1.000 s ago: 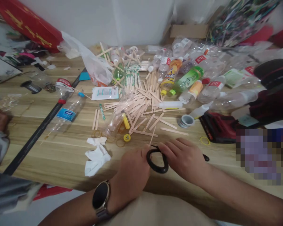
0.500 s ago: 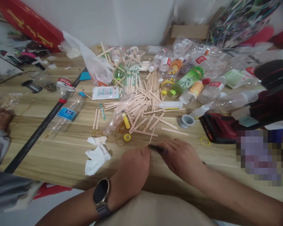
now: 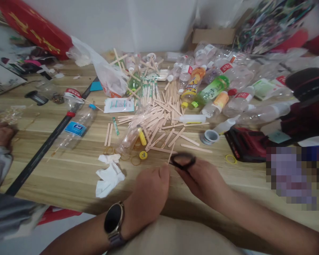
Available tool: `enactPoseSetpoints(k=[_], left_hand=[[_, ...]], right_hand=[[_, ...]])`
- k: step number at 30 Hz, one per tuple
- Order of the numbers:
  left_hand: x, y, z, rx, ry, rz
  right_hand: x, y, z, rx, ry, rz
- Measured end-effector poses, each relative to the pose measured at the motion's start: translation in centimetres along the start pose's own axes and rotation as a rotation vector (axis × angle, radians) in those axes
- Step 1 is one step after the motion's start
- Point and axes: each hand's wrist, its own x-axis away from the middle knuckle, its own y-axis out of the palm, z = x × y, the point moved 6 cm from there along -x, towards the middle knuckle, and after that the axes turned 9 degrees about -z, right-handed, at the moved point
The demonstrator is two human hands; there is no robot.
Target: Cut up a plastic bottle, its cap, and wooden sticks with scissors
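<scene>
My left hand (image 3: pixel 152 186), with a watch on its wrist, is closed round a thin wooden stick (image 3: pixel 171 153) that points up and away from me. Black-handled scissors (image 3: pixel 183 162) are in my right hand (image 3: pixel 204 177); their dark loop is blurred by motion. The scissors' front end meets the stick just above my left fingers, and whether it cuts into the wood is hard to see. Just beyond both hands lie loose flat craft sticks (image 3: pixel 159 117) and a yellow bottle cap (image 3: pixel 143 155).
Plastic bottles (image 3: pixel 212 90) crowd the back right, near a red and black power tool (image 3: pixel 246 145). Crumpled tissue (image 3: pixel 109 179) lies left of my hands. A blue-labelled bottle (image 3: pixel 76 128) rests by a black strip (image 3: pixel 46 148). Another person's hand (image 3: pixel 1 134) is at the left edge.
My right hand has turned the scissors, so their black loop now shows above the fingers. My left hand and the stick have stayed almost in place.
</scene>
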Motion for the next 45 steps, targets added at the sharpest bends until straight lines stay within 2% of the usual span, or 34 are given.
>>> enactPoseSetpoints(k=[2,3,4,6,9,12,14,18,19,20,21,24,25,26,27,28,32,34,37,40,42,45], left_hand=[[0.4,-0.1,0.2,-0.140,0.047,0.096],[0.5,-0.1,0.3,-0.180,0.063,0.143],[0.7,-0.2,0.3,-0.194,0.072,0.175],[0.6,-0.1,0.3,-0.182,0.075,0.182],[0.2,0.2,0.1,-0.091,0.043,0.089],[-0.1,0.4,-0.1,-0.057,0.004,0.018],[0.0,0.2,-0.1,-0.102,0.022,0.056],[0.4,-0.4,-0.1,-0.158,0.100,0.206],[0.4,-0.4,-0.1,-0.155,0.104,0.219],[0.4,-0.4,-0.2,-0.144,0.100,0.215],[0.3,-0.3,-0.2,-0.121,0.088,0.194],[-0.2,-0.2,-0.4,-0.007,0.012,0.090],[-0.3,-0.1,-0.5,0.019,-0.014,0.056],[-0.4,-0.1,-0.6,0.025,-0.033,0.032],[-0.4,0.0,-0.6,0.009,-0.043,0.021],[-0.4,0.0,-0.6,-0.021,-0.040,0.027],[0.0,-0.2,-0.6,-0.107,0.079,0.181],[0.2,-0.4,-0.6,-0.074,0.110,0.257],[0.4,-1.2,-1.1,0.191,0.043,0.276],[0.3,-1.5,-1.7,0.693,-0.060,0.172],[0.2,-1.3,-1.9,0.970,-0.116,0.068],[-0.1,-0.6,-1.9,1.392,-0.144,-0.116]], right_hand=[[0.2,1.5,0.7,-0.419,0.247,-0.156],[0.4,2.2,0.8,-0.573,0.335,-0.220],[0.5,2.4,0.7,-0.618,0.358,-0.238],[0.3,1.6,0.6,-0.453,0.260,-0.140],[0.2,0.1,0.2,0.007,0.009,0.039],[0.1,-0.2,0.3,0.127,-0.047,0.084],[-0.1,0.3,0.5,-0.046,0.041,0.018],[0.3,2.7,1.1,-0.719,0.386,-0.205],[0.4,2.9,1.1,-0.752,0.410,-0.208],[0.4,2.4,1.1,-0.655,0.368,-0.161],[0.2,1.7,1.0,-0.465,0.272,-0.093],[0.3,-0.2,-0.8,0.259,-0.100,0.159],[0.5,-0.4,-1.2,0.403,-0.181,0.214],[0.5,-0.4,-1.4,0.451,-0.212,0.236],[0.3,-0.5,-1.1,0.401,-0.183,0.218],[0.1,-0.4,-0.6,0.258,-0.110,0.162],[-0.2,2.0,1.2,-0.580,0.298,-0.154],[-0.1,2.2,1.0,-0.693,0.333,-0.152],[-0.2,1.1,0.2,-0.491,0.230,-0.039],[0.0,0.2,-0.3,-0.360,0.175,0.049],[0.1,0.3,-0.2,-0.398,0.174,0.019],[0.4,1.1,0.2,-0.582,0.209,-0.118]])
